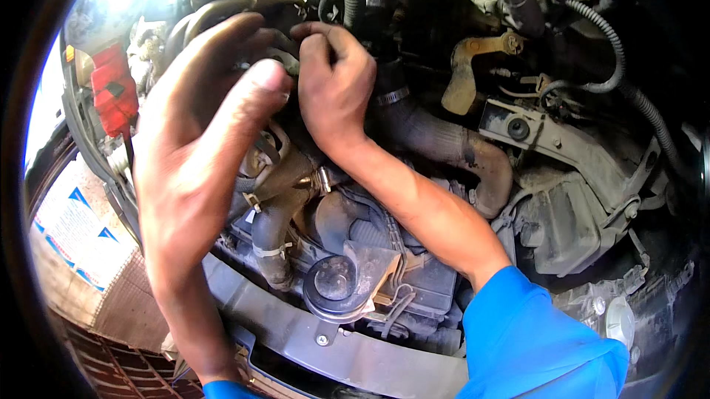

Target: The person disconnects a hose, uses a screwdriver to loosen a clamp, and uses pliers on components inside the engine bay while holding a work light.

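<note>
Both my hands reach into a car's engine bay. Large in the view, my left hand [196, 125] has its thumb held apart from its curved fingers, whose tips are partly hidden beside some hoses. Just right of it is my right hand [336, 85], its fingers curled into a pinch; whatever they grip is hidden. Behind the hands runs a brownish pipe [244, 5]. Under my right wrist lies a dark hose [296, 177] with a metal clamp [323, 179]. Another thick black hose [444, 136] bends away to the right of that hand.
A round black horn [330, 281] sits on the grey front crossmember [399, 362]. Right of my forearm are a dusty grey bracket [562, 140] and a yellowish metal lever [464, 77]. A red cover [115, 88] hangs at the left edge, above a cardboard box [96, 251].
</note>
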Available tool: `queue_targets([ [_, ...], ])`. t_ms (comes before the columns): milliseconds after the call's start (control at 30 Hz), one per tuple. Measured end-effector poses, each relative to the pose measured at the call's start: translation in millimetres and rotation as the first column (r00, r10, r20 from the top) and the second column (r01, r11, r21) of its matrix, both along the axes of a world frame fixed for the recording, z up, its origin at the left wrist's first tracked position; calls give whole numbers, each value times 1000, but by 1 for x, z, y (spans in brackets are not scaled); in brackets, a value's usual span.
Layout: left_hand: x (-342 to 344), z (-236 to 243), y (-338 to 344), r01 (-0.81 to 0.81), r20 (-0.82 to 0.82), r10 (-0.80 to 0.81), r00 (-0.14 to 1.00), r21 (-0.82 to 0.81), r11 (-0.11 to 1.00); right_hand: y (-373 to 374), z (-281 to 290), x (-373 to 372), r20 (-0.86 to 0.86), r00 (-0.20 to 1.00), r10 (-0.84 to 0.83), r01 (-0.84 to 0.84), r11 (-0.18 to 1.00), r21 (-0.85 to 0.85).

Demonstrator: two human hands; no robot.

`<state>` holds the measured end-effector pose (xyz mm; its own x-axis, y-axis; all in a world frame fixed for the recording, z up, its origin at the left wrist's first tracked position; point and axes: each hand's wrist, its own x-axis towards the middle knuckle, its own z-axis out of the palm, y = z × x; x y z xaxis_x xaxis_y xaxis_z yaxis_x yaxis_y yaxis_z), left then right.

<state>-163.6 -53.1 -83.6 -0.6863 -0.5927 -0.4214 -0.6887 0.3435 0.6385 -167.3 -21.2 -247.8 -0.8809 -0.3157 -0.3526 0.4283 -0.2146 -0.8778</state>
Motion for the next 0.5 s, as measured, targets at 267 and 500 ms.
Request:
queue_targets([
  [267, 10, -11, -17, 57, 92, -54, 994, -29, 998, 11, 1, -18, -643, 755, 128, 46, 968, 247],
  [500, 11, -8, -7, -137, 101, 114, 988, 273, 952, 16, 23, -58, -223, 639, 736, -587, 654, 477],
])
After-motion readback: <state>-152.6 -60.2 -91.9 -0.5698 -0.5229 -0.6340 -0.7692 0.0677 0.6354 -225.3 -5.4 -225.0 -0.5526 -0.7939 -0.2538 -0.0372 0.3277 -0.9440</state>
